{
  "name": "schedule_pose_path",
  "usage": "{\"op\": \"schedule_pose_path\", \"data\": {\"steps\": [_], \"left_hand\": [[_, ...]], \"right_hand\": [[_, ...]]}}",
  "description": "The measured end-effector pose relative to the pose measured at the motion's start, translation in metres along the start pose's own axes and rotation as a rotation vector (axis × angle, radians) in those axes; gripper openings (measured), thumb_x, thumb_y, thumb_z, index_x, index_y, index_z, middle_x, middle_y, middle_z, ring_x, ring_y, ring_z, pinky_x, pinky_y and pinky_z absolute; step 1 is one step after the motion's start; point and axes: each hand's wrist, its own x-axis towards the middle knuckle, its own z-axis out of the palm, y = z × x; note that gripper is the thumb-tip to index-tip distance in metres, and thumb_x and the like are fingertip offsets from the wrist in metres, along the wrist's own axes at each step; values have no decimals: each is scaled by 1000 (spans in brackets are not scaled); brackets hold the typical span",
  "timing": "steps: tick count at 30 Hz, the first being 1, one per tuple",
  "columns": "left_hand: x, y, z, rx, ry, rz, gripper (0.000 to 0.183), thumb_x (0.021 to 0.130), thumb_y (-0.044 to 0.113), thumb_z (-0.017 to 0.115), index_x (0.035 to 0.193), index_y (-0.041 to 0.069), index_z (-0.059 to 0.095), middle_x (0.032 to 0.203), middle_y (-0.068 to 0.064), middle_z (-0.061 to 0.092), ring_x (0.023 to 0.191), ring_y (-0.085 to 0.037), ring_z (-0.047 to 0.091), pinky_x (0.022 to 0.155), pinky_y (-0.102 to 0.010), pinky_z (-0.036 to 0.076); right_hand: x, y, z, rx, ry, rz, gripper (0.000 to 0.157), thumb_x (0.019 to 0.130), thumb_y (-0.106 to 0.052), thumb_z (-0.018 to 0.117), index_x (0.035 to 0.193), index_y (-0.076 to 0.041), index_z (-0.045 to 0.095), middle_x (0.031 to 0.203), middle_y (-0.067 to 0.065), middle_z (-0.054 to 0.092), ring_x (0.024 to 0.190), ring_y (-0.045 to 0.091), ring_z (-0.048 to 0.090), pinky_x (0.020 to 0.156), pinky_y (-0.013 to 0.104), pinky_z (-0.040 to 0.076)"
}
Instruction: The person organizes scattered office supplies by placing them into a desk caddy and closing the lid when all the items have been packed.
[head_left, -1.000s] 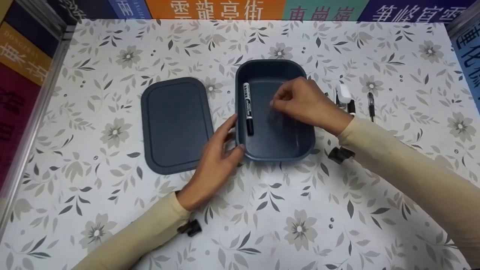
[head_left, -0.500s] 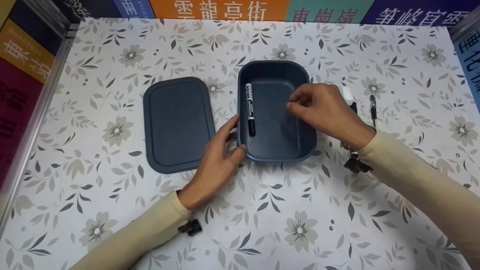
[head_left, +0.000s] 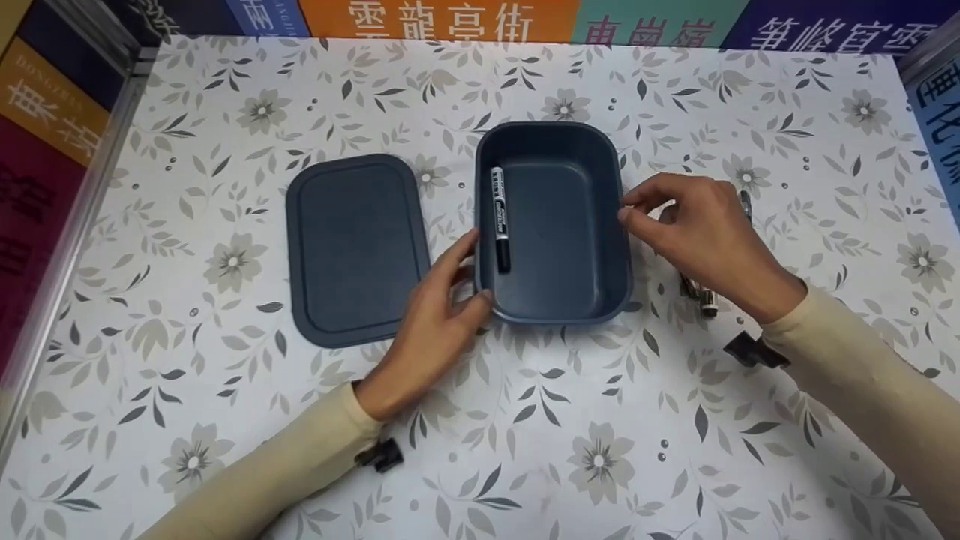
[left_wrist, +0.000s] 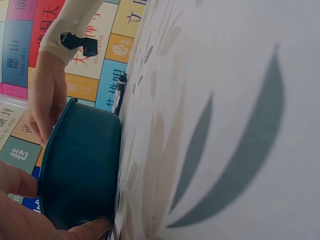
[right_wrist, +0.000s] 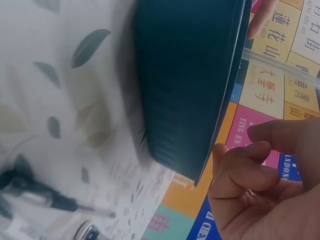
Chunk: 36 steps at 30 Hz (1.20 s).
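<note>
A dark blue rectangular box (head_left: 551, 240) stands without its lid in the head view. Along its left inner wall lies a white-and-black marker (head_left: 500, 217). My left hand (head_left: 431, 330) rests against the box's left side, thumb at the near left corner and fingers along the outer wall. The matching flat lid (head_left: 356, 247) lies to the left, partly behind that hand. My right hand (head_left: 701, 229) hovers at the right rim with loosely curled fingers. Thumb and fingertips are apart and hold nothing in the right wrist view, where the box (right_wrist: 185, 85) shows from outside.
Small items lie right of the box, largely hidden under my right hand: a pen (head_left: 745, 201) and a metallic piece (head_left: 707, 304). A black-tipped item (right_wrist: 37, 192) appears in the right wrist view. Coloured panels with characters (head_left: 442, 19) border the floral tabletop (head_left: 480, 442).
My right hand has drawn back from over the box's inside, moving right to its right rim. The left hand, box, marker and lid keep their places.
</note>
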Motion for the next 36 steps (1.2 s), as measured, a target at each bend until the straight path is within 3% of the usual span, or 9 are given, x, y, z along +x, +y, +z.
{"op": "schedule_pose_path", "data": {"steps": [7,23,28,36], "left_hand": [[-1,1,1,-29,-4,-2,78,100,-3,62,172,7,34,166,-18,47,144,-31,59,108,-33,60],[0,2,0,-39,-14,-2,76,102,-3,61,173,8,35,167,-16,46,145,-31,58,107,-34,60],[0,1,-1,-22,-12,-3,77,101,-3,61,173,8,35,167,-16,46,144,-31,59,106,-34,61],[0,1,-1,-41,-20,-5,76,102,-4,61,173,7,34,168,-16,45,144,-30,59,107,-34,60]], "right_hand": [[-10,19,-4,-33,23,23,17,102,-22,78,111,-7,83,101,9,82,66,7,62,61,17,42],[-21,70,-4,-126,21,38,23,104,-22,73,110,-1,80,99,16,81,60,-4,60,64,10,42],[-22,80,-3,-146,-8,25,20,103,-17,72,107,1,79,94,17,80,54,7,58,57,14,41],[-21,85,1,-189,-25,40,16,99,-12,70,100,1,80,90,14,80,70,23,64,59,15,40]]}}
